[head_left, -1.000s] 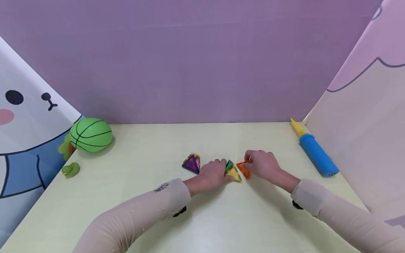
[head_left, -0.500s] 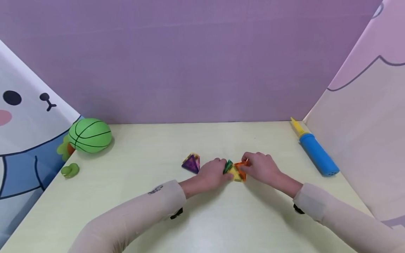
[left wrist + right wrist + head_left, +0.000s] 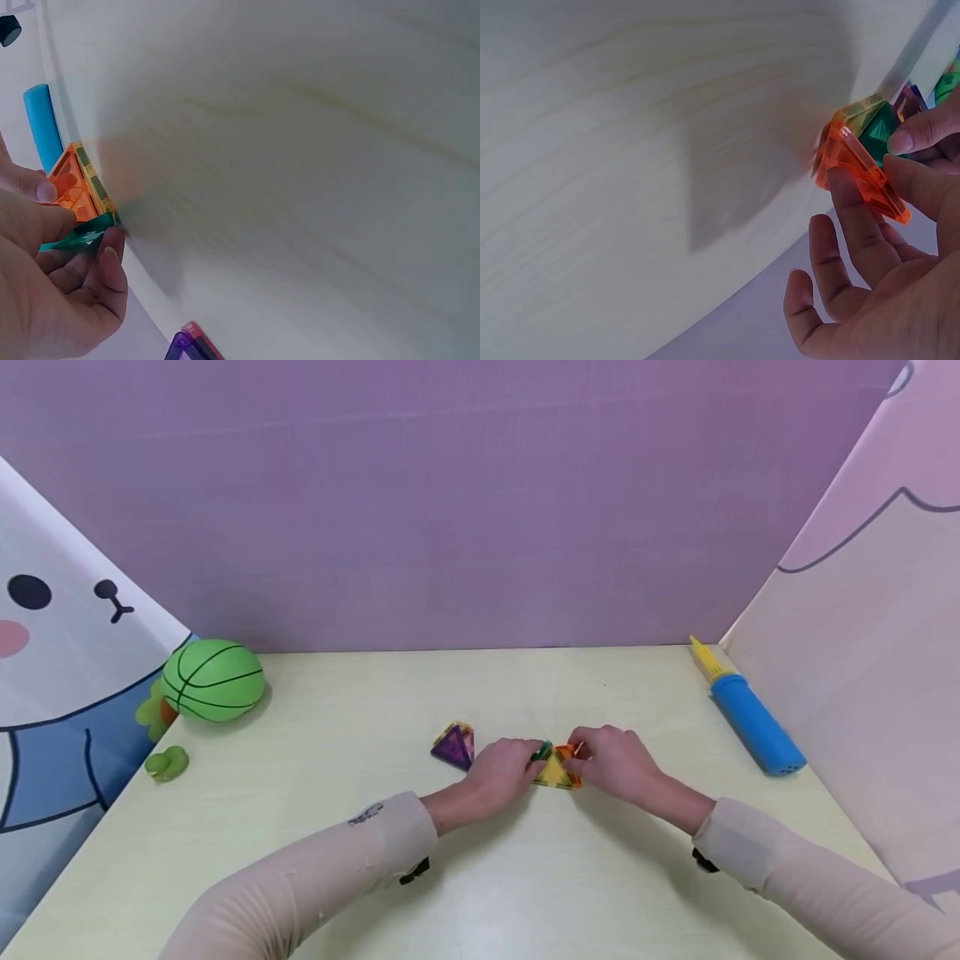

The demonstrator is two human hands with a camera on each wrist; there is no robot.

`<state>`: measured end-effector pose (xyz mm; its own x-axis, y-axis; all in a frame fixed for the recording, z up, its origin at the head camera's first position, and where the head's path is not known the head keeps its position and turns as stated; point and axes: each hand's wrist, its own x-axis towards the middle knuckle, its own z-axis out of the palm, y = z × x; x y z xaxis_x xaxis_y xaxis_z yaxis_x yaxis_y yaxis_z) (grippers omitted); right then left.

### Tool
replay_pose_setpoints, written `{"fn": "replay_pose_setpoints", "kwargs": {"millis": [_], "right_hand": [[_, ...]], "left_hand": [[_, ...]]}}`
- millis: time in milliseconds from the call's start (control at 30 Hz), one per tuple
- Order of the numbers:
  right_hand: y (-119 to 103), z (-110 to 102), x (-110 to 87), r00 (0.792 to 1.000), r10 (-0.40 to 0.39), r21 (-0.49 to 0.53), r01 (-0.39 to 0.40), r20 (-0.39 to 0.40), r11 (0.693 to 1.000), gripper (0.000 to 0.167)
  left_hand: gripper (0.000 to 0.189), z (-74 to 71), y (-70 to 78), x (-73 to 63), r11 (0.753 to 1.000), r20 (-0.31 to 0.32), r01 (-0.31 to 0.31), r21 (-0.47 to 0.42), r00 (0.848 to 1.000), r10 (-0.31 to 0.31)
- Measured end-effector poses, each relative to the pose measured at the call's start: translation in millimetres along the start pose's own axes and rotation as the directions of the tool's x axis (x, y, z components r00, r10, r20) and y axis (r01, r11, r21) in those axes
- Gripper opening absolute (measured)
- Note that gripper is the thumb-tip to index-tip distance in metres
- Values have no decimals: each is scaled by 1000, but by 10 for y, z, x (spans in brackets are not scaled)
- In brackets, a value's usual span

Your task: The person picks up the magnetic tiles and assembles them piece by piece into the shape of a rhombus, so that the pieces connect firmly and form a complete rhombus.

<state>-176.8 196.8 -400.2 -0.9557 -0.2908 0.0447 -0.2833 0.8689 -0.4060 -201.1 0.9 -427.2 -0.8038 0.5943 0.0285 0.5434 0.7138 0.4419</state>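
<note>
My left hand (image 3: 497, 774) pinches a green triangular magnetic tile (image 3: 84, 234) between thumb and fingers. My right hand (image 3: 617, 763) holds an orange triangular magnetic tile (image 3: 862, 174) by thumb and fingertips, its other fingers loosely bent. Between the two hands is a yellow triangular tile (image 3: 555, 773), with the green piece along one side and the orange along the other. In the right wrist view all three lean together at their edges, partly covered by fingers. Just left of my left hand sits a small pyramid of purple, pink and yellow tiles (image 3: 454, 747).
A green ball with black lines (image 3: 214, 681) stands at the back left, a small green toy (image 3: 167, 764) in front of it. On the right lies a blue pump with a yellow nozzle (image 3: 756, 725). A purple wall (image 3: 480, 510) closes off the table's back.
My right hand has moved left and brought the orange tile up against the yellow one, closing the gap. My left thumb has shifted up toward the green tile, uncovering more of the yellow.
</note>
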Motion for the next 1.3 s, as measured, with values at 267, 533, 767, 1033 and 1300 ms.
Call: {"fn": "replay_pose_setpoints", "kwargs": {"millis": [267,533,767,1033,1300], "right_hand": [[-26,11,0,1000,-14,-44,14,-4,999,14],[-62,29,4,998,-53,-74,51,-32,996,14],[32,-122,9,995,11,14,-13,96,1000,35],[378,-250,98,984,-142,116,130,106,985,47],[450,-21,275,912,-354,121,335,207,934,58]], "left_hand": [[13,12,12,20,1000,7,-23,4,1000,23],[11,24,10,14,998,2,-33,48,999,33],[36,-164,89,-86,996,-39,-31,89,999,34],[42,-1051,-41,-289,996,-142,58,-64,988,-67],[36,-1226,-863,-412,988,10,156,4,988,-156]]}}
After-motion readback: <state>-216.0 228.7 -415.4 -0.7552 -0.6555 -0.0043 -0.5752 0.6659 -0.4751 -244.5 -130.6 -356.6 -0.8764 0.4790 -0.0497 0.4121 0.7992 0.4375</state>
